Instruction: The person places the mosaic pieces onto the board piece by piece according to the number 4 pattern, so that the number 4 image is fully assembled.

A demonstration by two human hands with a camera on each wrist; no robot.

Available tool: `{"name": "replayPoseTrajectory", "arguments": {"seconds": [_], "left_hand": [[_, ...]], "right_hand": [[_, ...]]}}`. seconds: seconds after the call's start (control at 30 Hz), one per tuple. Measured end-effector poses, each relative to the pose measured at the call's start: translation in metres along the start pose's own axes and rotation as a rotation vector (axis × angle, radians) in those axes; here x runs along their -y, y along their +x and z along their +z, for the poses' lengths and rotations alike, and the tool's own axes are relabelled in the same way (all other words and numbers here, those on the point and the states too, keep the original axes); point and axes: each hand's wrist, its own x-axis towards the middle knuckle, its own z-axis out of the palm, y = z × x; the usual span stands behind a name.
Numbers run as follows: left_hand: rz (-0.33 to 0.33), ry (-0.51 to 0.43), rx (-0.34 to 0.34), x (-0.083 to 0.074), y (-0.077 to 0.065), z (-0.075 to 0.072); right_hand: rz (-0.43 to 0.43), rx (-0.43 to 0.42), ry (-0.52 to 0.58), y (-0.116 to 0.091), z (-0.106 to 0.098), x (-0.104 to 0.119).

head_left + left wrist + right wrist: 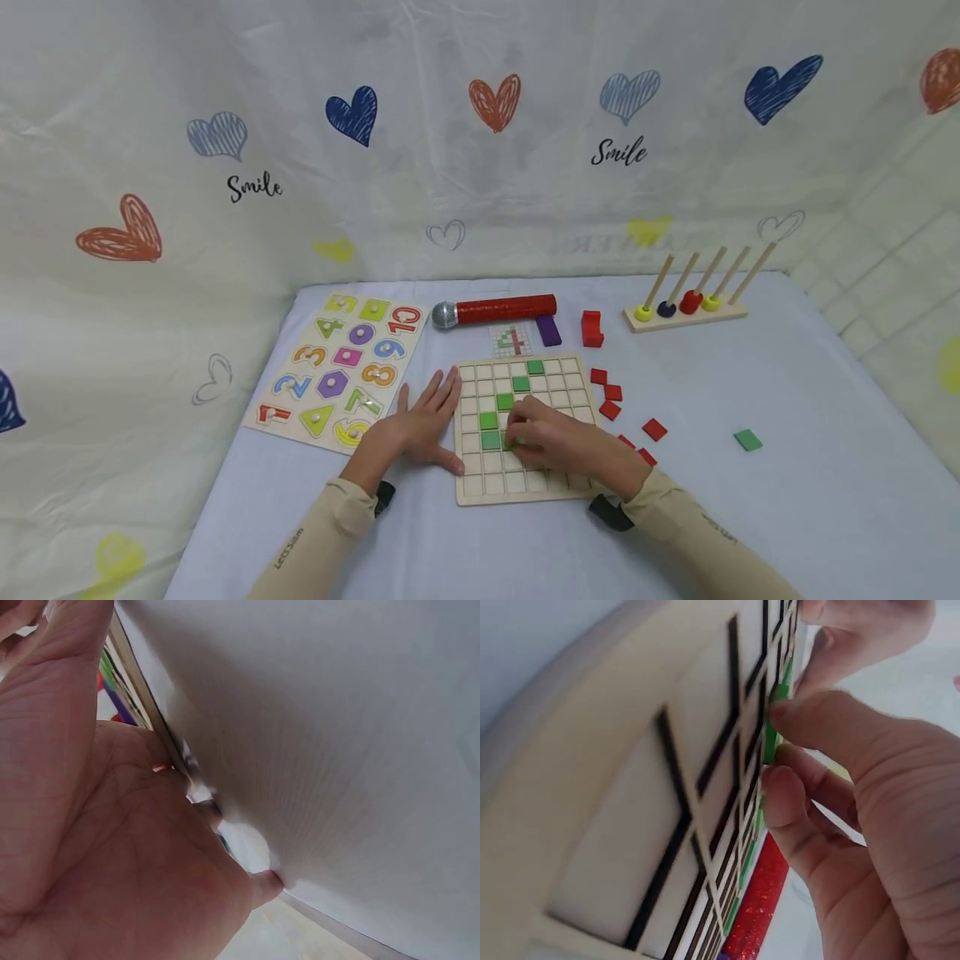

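Note:
A wooden grid board (517,493) lies on the table with several green square tiles (488,421) set in its cells, most along a slanting line. Over its middle, my right hand (558,437) pinches a green tile (771,741) between thumb and fingers, down at the board's surface; the fingers partly cover that tile in the head view. My left hand (426,421) rests with spread, straight fingers along the board's left edge, thumb and fingertips touching the frame. In the left wrist view, the palm (142,855) shows with nothing in it. Behind the board lies a small pattern card (510,341).
Several red tiles (655,429) and one green tile (747,440) lie right of the board. A number puzzle (347,358) is at left. Behind are a red microphone (506,309), a purple block (548,331), a red block (592,329) and a peg stand with beads (686,318).

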Motion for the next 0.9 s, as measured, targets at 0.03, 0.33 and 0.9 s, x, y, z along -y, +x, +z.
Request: {"name": "replayPoseTrajectory", "arguments": {"seconds": [0.03,0.33,0.9], "left_hand": [[-0.001,0.001,-0.002,0.000,0.000,0.000],[-0.017,0.011,-0.007,0.002,0.000,0.000],[0.015,-0.014,0.004,0.001,-0.001,-0.001]], "right_hand": [[0.014,0.008,0.001,0.000,-0.001,0.001],[0.099,0.004,0.013,0.002,-0.001,0.011],[0.132,-0.028,0.076,-0.008,-0.008,0.015]]}}
